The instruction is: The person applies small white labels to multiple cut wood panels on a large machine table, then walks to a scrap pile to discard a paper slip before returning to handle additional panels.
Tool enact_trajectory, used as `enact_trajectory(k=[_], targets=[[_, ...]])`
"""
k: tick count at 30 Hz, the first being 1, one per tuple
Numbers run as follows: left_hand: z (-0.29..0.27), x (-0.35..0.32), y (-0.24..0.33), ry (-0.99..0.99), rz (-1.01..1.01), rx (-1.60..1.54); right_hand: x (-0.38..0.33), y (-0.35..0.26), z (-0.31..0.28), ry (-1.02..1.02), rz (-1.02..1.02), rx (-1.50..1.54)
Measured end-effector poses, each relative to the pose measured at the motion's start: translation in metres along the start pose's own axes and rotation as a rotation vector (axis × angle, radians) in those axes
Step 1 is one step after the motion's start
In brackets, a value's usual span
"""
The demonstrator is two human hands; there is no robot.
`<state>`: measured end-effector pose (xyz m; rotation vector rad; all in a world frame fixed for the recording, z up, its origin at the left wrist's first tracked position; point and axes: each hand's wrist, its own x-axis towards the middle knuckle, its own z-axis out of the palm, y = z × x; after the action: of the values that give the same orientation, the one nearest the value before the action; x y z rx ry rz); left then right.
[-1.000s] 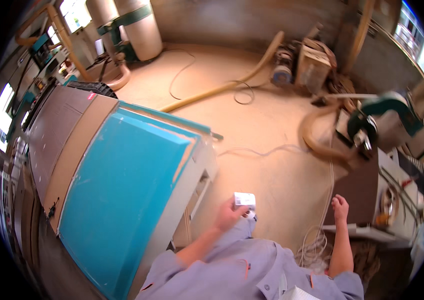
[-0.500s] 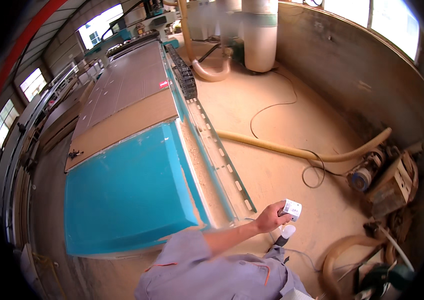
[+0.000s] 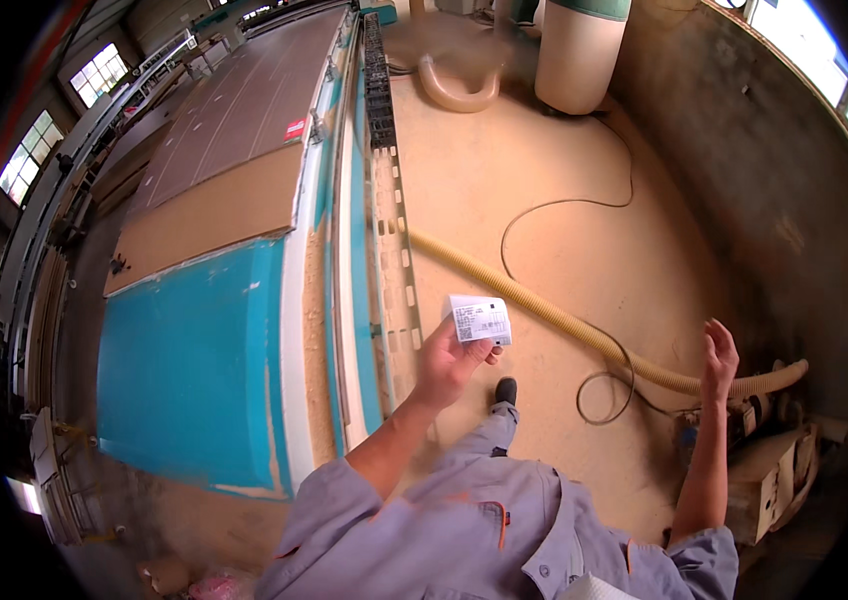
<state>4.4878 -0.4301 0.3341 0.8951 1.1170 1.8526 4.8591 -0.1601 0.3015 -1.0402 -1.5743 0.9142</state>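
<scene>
My left hand (image 3: pixel 451 362) is closed around a curled strip of white printed labels (image 3: pixel 482 320), held up in front of me beside the machine bed. Dark print covers the label face turned toward me, and the paper bends round at its left end. Off to the right, my right hand (image 3: pixel 719 362) is raised with nothing in it, its fingers extended and loosely bent. That hand appears in front of the far end of a yellow ribbed hose (image 3: pixel 554 312).
Along my left runs a long machine bed with a turquoise end (image 3: pixel 189 370), bearing brown boards (image 3: pixel 214 215). The hose and a thin cable (image 3: pixel 564 203) cross the dusty floor. A motor unit (image 3: pixel 764 470) stands by the right wall; a dust-collector bag (image 3: pixel 581 60) stands farther back.
My left hand has moved left and upward in view with the labels. The right hand has come into view, and the view has shifted, with my foot now visible below the labels.
</scene>
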Motion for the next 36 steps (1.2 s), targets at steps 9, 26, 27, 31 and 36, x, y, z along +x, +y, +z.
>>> enact_trajectory(k=[9,26,27,31,36], targets=[[0.001,0.227,-0.051,0.028,-0.182,0.078,0.151,-0.097,0.246,-0.653,-0.421,-0.058],[-0.191,0.452,-0.040,0.587,-0.093,0.229,0.376,-0.082,0.689,-1.765,-0.319,0.367],[-0.210,0.458,-0.053,0.639,-0.063,0.313,0.381,-0.083,0.717,-1.855,-0.255,0.341],[-0.287,0.504,-0.040,0.742,-0.103,0.248,0.401,-0.074,0.829,-1.925,0.424,0.204],[-0.376,0.540,-0.006,0.948,-0.065,0.047,0.444,-0.083,0.991,-1.680,0.444,0.287]])
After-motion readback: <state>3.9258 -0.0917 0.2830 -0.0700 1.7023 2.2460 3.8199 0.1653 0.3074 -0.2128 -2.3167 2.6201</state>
